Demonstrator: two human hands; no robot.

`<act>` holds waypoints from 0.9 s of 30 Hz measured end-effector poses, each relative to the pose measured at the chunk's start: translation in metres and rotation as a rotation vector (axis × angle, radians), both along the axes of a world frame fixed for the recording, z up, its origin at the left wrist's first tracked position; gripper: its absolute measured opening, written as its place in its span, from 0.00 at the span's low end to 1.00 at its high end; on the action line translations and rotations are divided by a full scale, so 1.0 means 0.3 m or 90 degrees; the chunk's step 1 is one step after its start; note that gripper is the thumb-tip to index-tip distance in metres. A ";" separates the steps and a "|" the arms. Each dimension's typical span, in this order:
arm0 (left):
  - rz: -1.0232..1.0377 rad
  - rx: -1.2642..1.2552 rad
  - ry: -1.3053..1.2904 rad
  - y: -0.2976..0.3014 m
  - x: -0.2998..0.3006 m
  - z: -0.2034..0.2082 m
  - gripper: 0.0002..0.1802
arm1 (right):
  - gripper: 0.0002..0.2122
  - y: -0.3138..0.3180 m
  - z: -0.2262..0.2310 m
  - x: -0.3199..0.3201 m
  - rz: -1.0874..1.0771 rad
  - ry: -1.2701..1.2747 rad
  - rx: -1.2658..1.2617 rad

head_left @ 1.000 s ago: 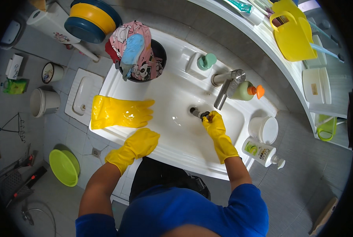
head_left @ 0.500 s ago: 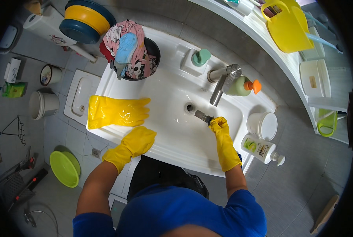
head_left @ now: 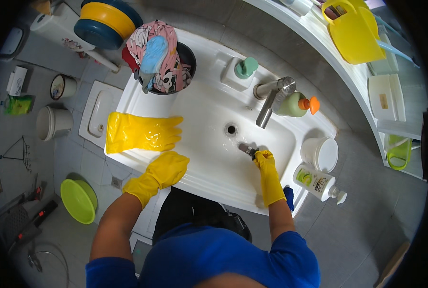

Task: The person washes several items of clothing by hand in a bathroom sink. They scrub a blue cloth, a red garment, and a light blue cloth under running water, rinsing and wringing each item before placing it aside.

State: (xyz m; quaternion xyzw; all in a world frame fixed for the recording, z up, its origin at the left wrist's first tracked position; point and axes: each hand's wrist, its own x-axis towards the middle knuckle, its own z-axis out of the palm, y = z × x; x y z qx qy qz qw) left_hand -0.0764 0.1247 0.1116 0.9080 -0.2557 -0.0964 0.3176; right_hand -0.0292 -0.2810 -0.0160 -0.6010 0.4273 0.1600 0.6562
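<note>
My right hand [head_left: 265,161], in a yellow rubber glove, pinches the dark top of a sink drain plug [head_left: 245,149]. Its greyish body points toward the open drain hole [head_left: 231,129], just clear of it, in the white sink [head_left: 202,115]. My left hand [head_left: 168,169], gloved the same way, is curled at the sink's front edge; what its fingers hold, if anything, is hidden. Beside it a loose yellow rubber glove [head_left: 144,132] lies flat, wet and shiny, across the sink's left ledge.
Clothes [head_left: 154,55] fill a dark basin at the back left. Behind the drain are a faucet [head_left: 270,105], a green pump bottle [head_left: 291,104] and a white container [head_left: 237,77]. A lidded tub [head_left: 319,153], white pump bottle [head_left: 314,181] and blue object [head_left: 289,198] stand right.
My right hand has drawn the drain plug slightly toward me and to the right, away from the drain hole. My left hand stays nearly still. The view has shifted slightly.
</note>
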 end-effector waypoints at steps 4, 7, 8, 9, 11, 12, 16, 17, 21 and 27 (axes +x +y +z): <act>-0.007 0.033 0.033 0.003 -0.001 0.002 0.11 | 0.07 -0.014 -0.012 -0.016 0.050 -0.027 -0.003; -0.011 0.025 0.029 0.002 -0.001 0.003 0.10 | 0.07 0.003 0.017 -0.028 0.014 -0.053 0.133; -0.006 0.012 0.015 0.003 0.000 0.001 0.10 | 0.07 0.025 0.042 -0.022 -0.021 -0.066 0.215; -0.008 0.012 0.013 0.002 0.000 0.002 0.10 | 0.07 0.030 0.047 -0.023 -0.014 -0.075 0.204; -0.012 0.013 0.010 0.001 0.001 0.003 0.10 | 0.06 0.038 0.058 -0.021 0.000 -0.091 0.182; -0.011 0.012 0.010 0.001 0.001 0.002 0.10 | 0.06 0.038 0.056 -0.022 -0.005 -0.097 0.181; -0.009 0.008 0.008 0.000 0.002 0.002 0.10 | 0.04 0.037 0.053 -0.018 -0.042 -0.098 0.176; -0.009 0.007 0.007 0.000 0.003 0.002 0.10 | 0.04 0.035 0.055 -0.016 -0.055 -0.093 0.175; -0.012 0.005 0.005 0.003 0.001 -0.001 0.09 | 0.03 0.033 0.083 -0.005 -0.059 -0.091 0.191; -0.002 -0.010 -0.010 -0.001 0.001 -0.001 0.08 | 0.02 0.037 0.106 0.008 -0.054 -0.089 0.196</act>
